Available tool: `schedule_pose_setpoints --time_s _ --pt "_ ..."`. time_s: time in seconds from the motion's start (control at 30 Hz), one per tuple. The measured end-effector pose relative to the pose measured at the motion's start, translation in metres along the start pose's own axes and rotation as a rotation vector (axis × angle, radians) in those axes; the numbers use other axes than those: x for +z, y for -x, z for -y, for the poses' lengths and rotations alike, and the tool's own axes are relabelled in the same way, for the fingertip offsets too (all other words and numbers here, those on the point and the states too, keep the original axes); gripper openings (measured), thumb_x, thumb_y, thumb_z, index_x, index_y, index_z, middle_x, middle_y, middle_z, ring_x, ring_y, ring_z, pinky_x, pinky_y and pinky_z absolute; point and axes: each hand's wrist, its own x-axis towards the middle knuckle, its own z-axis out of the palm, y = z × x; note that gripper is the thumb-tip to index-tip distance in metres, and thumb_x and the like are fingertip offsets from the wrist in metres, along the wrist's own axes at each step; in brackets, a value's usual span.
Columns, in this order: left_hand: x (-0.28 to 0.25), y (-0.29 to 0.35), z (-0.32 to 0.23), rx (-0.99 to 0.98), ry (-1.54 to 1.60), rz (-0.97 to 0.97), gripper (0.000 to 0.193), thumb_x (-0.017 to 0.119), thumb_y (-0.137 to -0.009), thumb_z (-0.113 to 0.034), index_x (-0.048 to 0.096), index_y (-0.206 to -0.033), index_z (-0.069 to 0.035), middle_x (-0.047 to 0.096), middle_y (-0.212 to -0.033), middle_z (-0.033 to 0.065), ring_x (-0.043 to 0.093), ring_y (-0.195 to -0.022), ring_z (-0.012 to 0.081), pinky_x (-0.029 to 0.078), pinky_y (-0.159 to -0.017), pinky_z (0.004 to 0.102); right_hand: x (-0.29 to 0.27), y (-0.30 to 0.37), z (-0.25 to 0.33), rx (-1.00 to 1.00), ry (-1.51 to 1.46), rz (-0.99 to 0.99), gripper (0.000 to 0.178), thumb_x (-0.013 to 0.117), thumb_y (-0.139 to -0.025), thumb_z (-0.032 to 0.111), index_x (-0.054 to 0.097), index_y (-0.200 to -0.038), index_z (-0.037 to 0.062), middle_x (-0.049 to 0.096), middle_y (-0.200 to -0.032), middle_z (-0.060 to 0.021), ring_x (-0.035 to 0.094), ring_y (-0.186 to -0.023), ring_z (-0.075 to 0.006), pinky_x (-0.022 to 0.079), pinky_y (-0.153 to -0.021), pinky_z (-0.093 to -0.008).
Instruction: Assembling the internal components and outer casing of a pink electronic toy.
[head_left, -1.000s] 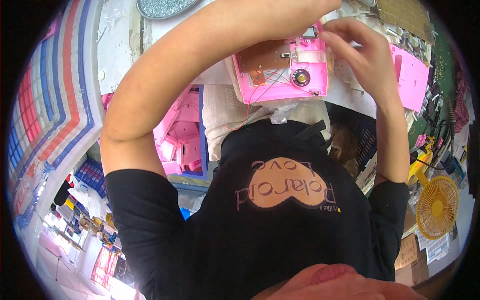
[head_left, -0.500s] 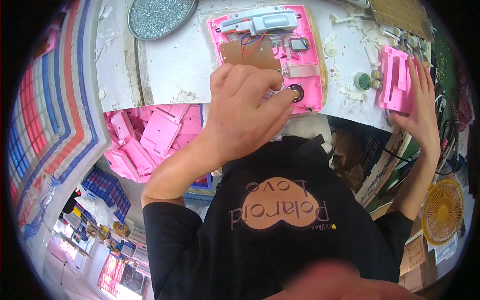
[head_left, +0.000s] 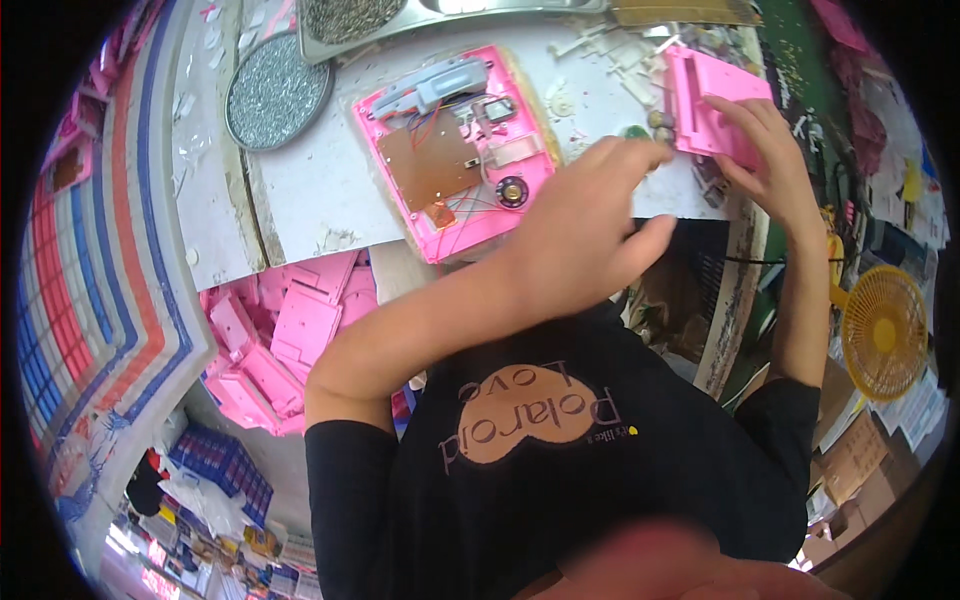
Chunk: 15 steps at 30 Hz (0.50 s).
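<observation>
Assembly seems mid-step: left hand [head_left: 585, 235] reaches across centre frame, fingers half-curled; whether it pinches anything I cannot tell. Beyond it lies an open pink plastic casing with brown circuit board [head_left: 455, 150]. Upper right, right hand [head_left: 770, 160] grips a pink plastic cover [head_left: 710, 100]; mating them would need careful alignment.

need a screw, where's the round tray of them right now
In the head view the round tray of screws sits upper left on the white table, just left of the open pink housing.
</observation>
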Motion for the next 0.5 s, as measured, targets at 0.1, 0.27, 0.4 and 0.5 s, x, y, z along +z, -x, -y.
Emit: schedule_pose_setpoints --time_s 0.1,0.27,0.4,0.5 --pt "0.037 -0.038 0.015 -0.098 0.076 0.189 0.066 0.075 -0.086 -0.017 0.045 -0.141 0.003 0.062 -0.122 0.0208 0.068 -0.087 0.0243 0.055 -0.073 0.0335 -0.014 -0.002 -0.024 0.01 0.061 -0.151 0.06 0.075 -0.079 0.017 0.062 -0.137 0.0122 0.065 -0.123 -0.0128 0.058 -0.117 -0.0329 0.046 -0.104 -0.0426" --pt "0.086 -0.062 0.029 -0.558 0.444 0.334 0.076 0.075 -0.085 -0.018 0.037 -0.146 0.007 0.048 -0.142 0.023 0.068 -0.097 0.0258 0.058 -0.08 0.0345 0.008 -0.031 -0.078 0.078 0.056 -0.026 0.056 0.072 -0.084 0.02 0.061 -0.138 0.0079 0.063 -0.134 -0.0144 0.054 -0.126 -0.0313 0.042 -0.111 -0.0426" --pt "0.114 -0.063 0.034 -0.577 0.746 0.085 0.076 0.075 -0.085 -0.014 0.036 -0.147 0.006 0.04 -0.15 0.0239 0.065 -0.106 0.0271 0.059 -0.084 0.0367 0.005 -0.037 -0.087 0.035 0.017 -0.056 0.051 0.071 -0.086 0.02 0.062 -0.134 0.0057 0.064 -0.127 -0.0133 0.059 -0.119 -0.0293 0.046 -0.106 -0.0405" --pt "0.122 -0.05 0.035 -0.438 0.754 0.007 0.064 0.072 -0.087 -0.01 0.039 -0.14 0.005 0.046 -0.14 0.0217 0.063 -0.108 0.0252 0.058 -0.08 0.0349 -0.027 -0.028 -0.061 0.084 -0.212 -0.051 0.036 0.075 -0.088 0.017 0.066 -0.117 -0.0003 0.065 -0.112 -0.009 0.063 -0.108 -0.0206 0.048 -0.097 -0.0319"
